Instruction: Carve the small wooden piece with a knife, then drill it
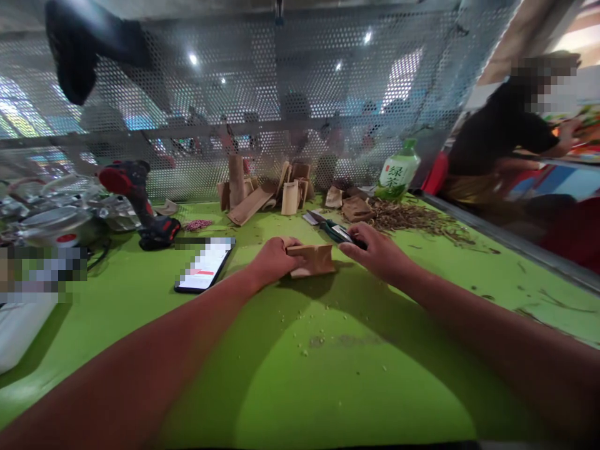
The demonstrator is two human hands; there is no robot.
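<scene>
My left hand (272, 259) grips the left end of a curled piece of tan bark (312, 260), which rests on the green table (300, 375). My right hand (377, 251) sits just right of that bark, closed around the handles of green-handled pruning shears (336, 231). The shears' blades point away to the left, a short way above the bark. A smartphone (204, 265) with a lit, blurred screen lies left of my left hand. Small crumbs dot the table below my wrists.
Several bark pieces (285, 190) stand and lie at the table's far side, beside a heap of thin brown shavings (415, 217). Also there are a green tea bottle (398, 170), a red-and-black cordless drill (135, 200), metal pots (51, 222), a perforated metal screen (281, 81) and a co-worker (501, 134).
</scene>
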